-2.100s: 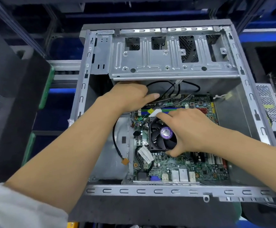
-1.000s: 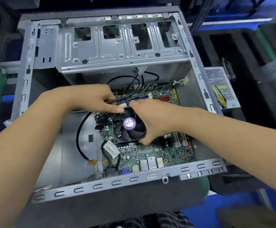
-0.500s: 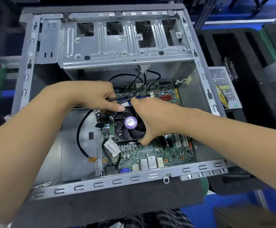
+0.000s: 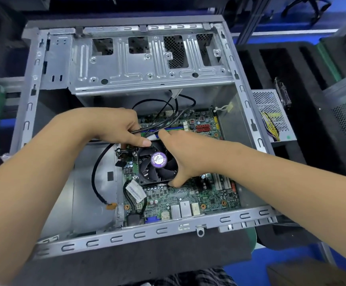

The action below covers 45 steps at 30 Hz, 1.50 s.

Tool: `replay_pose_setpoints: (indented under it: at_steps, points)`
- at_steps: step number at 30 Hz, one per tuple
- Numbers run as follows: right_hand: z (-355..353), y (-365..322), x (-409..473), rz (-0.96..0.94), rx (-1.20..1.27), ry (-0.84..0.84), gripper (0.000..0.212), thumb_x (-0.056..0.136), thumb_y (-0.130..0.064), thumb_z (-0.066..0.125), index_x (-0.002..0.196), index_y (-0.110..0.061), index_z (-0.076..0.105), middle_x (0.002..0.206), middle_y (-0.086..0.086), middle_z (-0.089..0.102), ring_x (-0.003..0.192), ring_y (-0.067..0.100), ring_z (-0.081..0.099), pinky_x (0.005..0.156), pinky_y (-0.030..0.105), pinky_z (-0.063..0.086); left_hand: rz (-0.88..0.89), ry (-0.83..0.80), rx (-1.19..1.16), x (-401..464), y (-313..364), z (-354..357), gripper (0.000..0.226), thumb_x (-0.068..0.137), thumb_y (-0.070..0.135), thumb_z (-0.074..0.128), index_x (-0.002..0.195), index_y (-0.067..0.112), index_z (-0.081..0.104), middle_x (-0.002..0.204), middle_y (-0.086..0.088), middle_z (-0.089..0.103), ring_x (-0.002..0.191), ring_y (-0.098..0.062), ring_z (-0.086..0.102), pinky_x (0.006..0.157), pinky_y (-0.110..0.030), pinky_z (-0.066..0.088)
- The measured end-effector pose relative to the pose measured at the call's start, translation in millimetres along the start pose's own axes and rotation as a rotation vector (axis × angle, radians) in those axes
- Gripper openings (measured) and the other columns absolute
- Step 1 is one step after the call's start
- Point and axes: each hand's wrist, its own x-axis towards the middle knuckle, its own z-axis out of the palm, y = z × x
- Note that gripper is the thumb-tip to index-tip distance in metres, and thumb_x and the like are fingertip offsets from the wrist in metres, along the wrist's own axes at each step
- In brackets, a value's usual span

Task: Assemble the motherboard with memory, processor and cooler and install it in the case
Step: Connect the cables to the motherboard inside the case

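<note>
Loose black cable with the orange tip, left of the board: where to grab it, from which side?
Judging by its pose, pinch the black cable on the bare vertical run just above its orange tip, coming from above and the left. That stretch lies alone over the case floor, away from the motherboard edge and both hands.

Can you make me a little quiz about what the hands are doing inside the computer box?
1. True or false: the motherboard lies inside the case.
2. What does the left hand hold? A) a screwdriver B) black cables C) a memory stick
3. Fill in: the right hand grips the ____ with the purple sticker.

Key: 1 true; 2 B; 3 cooler.
</note>
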Motion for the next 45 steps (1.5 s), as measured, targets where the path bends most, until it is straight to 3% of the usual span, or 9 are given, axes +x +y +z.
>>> replay_pose_setpoints:
  at_steps: [7, 9, 12, 15, 25, 32, 36, 40, 45]
  points:
    - [0.5, -1.5, -6.6, 0.061, 0.178, -0.078, 0.098, 0.059, -0.069, 0.073, 0.128, -0.012, 0.034, 0.117, 0.004, 0.042, 0.101, 0.019, 0.049, 0.084, 0.032, 0.048, -0.179, 0.133, -0.088, -10.3, -4.7, -4.1, 0.068, 0.074, 0.076, 0.033, 0.063, 0.015, 0.062, 0.054, 0.006, 0.055, 0.052, -0.007, 0.050, 0.056, -0.025, 0.035]
    - [-7.4, -0.5, -8.2, 0.079, 0.318, -0.090, 0.069, 0.072, -0.075, 0.055, 0.118, -0.024, 0.047, 0.111, 0.000, 0.052, 0.096, 0.012, 0.051, 0.084, 0.028, 0.047, -0.275, 0.272, -0.107, -8.7, -12.6, -4.1, 0.067, 0.090, 0.065, 0.024, 0.080, 0.012, 0.063, 0.077, 0.001, 0.058, 0.078, -0.015, 0.054, 0.071, -0.029, 0.036]
    - [-14.9, 9.1, -7.8, 0.155, 0.360, -0.027, 0.049, 0.098, -0.054, 0.027, 0.090, -0.014, 0.056, 0.085, 0.005, 0.057, 0.080, 0.017, 0.054, 0.075, 0.033, 0.043, -0.375, 0.198, 0.061, -4.1, -17.4, 1.5, 0.037, 0.103, 0.034, 0.034, 0.109, 0.004, 0.055, 0.115, -0.012, 0.056, 0.104, -0.026, 0.050, 0.083, -0.028, 0.035]
    - [-14.8, 18.9, -1.0, 0.271, 0.194, 0.036, 0.028, 0.101, -0.015, 0.033, 0.097, -0.001, 0.056, 0.091, 0.013, 0.059, 0.075, 0.027, 0.053, 0.068, 0.034, 0.043, -0.422, 0.166, 0.113, 2.9, -21.6, 8.1, 0.033, 0.099, 0.010, 0.041, 0.131, 0.003, 0.042, 0.134, -0.017, 0.048, 0.119, -0.029, 0.049, 0.095, -0.031, 0.039]
    - [-30.2, 22.5, 19.9, 0.167, -0.076, 0.039, 0.047, 0.091, 0.002, 0.039, 0.135, -0.017, 0.042, 0.125, 0.004, 0.048, 0.114, 0.022, 0.046, 0.080, 0.033, 0.043, -0.523, 0.114, 0.242, -0.6, -26.8, 15.6, 0.033, 0.091, -0.003, 0.047, 0.124, 0.003, 0.050, 0.127, -0.015, 0.049, 0.111, -0.034, 0.054, 0.088, -0.040, 0.046]
    - [-27.0, 29.8, 11.1, 0.192, -0.107, 0.028, 0.068, 0.092, -0.005, 0.046, 0.147, -0.020, 0.008, 0.136, 0.003, 0.031, 0.109, 0.021, 0.043, 0.075, 0.036, 0.047, -0.555, 0.446, -0.117, -29.5, -29.8, 14.7, 0.029, 0.101, 0.021, 0.043, 0.103, -0.003, 0.058, 0.099, -0.020, 0.055, 0.088, -0.033, 0.056, 0.074, -0.034, 0.045]
    - [-27.8, 25.1, 12.5, 0.229, -0.103, 0.077, 0.058, 0.093, -0.005, 0.043, 0.143, -0.013, 0.013, 0.127, 0.008, 0.038, 0.093, 0.024, 0.047, 0.068, 0.037, 0.046, -0.538, 0.467, -0.252, -39.1, -23.5, 18.3, 0.026, 0.101, 0.016, 0.041, 0.094, -0.003, 0.058, 0.090, -0.017, 0.057, 0.076, -0.031, 0.056, 0.071, -0.034, 0.048]
    - [-38.5, 13.0, 16.3, 0.167, -0.258, 0.054, 0.026, 0.090, -0.003, 0.040, 0.111, -0.016, 0.048, 0.102, 0.005, 0.057, 0.082, 0.025, 0.055, 0.061, 0.036, 0.049, -0.445, 0.514, -0.332, -38.0, -23.0, 12.8, 0.022, 0.098, 0.015, 0.049, 0.104, -0.001, 0.061, 0.098, -0.016, 0.065, 0.080, -0.030, 0.064, 0.073, -0.031, 0.051]
    - [-37.5, -1.8, 40.0, -0.046, -0.107, 0.073, 0.068, 0.082, 0.011, 0.039, 0.142, -0.021, 0.034, 0.133, 0.004, 0.051, 0.115, 0.024, 0.051, 0.088, 0.039, 0.048, -0.349, 0.455, -0.770, -32.8, -22.7, 11.1, 0.027, 0.104, 0.015, 0.036, 0.107, -0.001, 0.057, 0.085, -0.020, 0.070, 0.078, -0.031, 0.072, 0.058, -0.025, 0.057]
